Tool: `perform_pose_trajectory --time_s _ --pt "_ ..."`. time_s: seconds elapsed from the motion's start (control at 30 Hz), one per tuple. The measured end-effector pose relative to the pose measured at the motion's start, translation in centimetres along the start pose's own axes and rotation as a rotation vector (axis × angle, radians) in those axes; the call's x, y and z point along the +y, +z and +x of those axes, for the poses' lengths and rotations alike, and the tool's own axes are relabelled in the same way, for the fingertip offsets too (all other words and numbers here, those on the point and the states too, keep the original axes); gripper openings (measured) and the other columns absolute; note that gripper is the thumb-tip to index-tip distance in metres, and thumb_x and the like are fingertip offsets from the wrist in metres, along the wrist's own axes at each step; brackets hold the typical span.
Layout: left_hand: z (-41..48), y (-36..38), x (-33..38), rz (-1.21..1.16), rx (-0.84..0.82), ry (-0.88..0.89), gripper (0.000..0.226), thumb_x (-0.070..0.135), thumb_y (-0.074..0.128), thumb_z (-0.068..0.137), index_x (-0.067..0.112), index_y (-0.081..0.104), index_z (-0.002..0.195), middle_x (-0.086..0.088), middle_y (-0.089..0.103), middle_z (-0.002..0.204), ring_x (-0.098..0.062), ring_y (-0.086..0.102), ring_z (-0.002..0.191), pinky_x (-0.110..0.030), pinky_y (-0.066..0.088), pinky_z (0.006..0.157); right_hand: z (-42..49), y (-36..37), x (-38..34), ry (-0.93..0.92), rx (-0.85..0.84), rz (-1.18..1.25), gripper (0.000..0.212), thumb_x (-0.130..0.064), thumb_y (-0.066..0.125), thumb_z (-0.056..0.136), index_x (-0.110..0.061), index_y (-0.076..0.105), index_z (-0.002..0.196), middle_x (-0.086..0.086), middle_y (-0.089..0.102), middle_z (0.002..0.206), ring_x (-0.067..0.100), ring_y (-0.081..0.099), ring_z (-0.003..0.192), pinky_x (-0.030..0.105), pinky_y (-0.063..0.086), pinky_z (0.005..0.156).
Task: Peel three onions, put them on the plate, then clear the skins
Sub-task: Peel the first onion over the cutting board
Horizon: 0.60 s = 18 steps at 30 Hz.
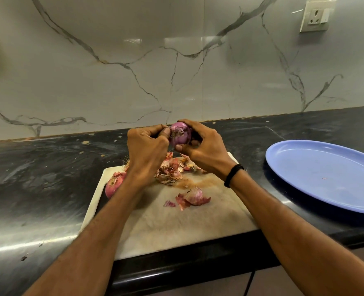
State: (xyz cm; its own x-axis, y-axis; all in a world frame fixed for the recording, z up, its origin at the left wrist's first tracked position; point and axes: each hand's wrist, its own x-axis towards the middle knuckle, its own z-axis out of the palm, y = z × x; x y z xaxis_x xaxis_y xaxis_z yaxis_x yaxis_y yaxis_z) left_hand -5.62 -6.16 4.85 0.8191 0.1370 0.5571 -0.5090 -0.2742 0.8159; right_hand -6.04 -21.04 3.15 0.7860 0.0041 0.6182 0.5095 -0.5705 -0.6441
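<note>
Fingers point(166, 131) of left hand point(147, 144), right hand point(204, 146) grasping onion point(180, 135); skins point(172, 169), second onion point(112, 185) below; plate point(317, 167) right

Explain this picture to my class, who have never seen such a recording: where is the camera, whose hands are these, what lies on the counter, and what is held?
There is no machine here: a person works with bare hands. The one picture comes from a camera worn on the person's head, looking forward and down, so the arms reach in from below. The left hand and right hand together grip an onion above a board. On the board lie loose skins and, at its left edge, a second onion, partly hidden by the left arm. A blue plate sits to the right on the dark counter, with no onion on it yet.
</note>
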Motion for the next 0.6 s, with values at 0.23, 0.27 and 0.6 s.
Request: perform_pose_trajectory --time_s 0.23,0.27,0.6 --pt "1.0 -0.8 -0.5 -0.117 -0.121 -0.133 0.018 0.009 0.058 0.100 0.017 0.073 0.106 -0.002 0.073 0.103 -0.014 0.070 0.098 -0.026 0.059 0.085 0.0 -0.4 -0.3 0.098 -0.031 0.162 0.059 -0.014 0.076 0.082 -0.011 0.049 0.134 0.004 0.057 0.124 0.015 0.059 0.110 0.034 0.054 0.094" --pt "1.2 -0.8 -0.7 -0.126 -0.149 -0.151 0.017 0.012 0.056 0.101 0.020 0.071 0.106 -0.002 0.072 0.105 -0.015 0.069 0.101 -0.027 0.059 0.084 0.0 -0.5 -0.4 0.102 -0.037 0.182 0.059 -0.012 0.076 0.082 -0.012 0.048 0.134 0.004 0.056 0.125 0.014 0.059 0.110 0.033 0.054 0.094" --pt "1.2 -0.7 -0.4 -0.286 -0.411 -0.377 0.026 0.029 0.049 0.105 0.014 0.068 0.113 -0.011 0.071 0.107 -0.027 0.070 0.102 -0.038 0.059 0.088 -0.2 -0.4 -0.6 0.048 0.007 0.213 0.057 -0.008 0.074 0.084 -0.017 0.045 0.132 -0.005 0.056 0.115 0.014 0.067 0.093 0.031 0.059 0.081"
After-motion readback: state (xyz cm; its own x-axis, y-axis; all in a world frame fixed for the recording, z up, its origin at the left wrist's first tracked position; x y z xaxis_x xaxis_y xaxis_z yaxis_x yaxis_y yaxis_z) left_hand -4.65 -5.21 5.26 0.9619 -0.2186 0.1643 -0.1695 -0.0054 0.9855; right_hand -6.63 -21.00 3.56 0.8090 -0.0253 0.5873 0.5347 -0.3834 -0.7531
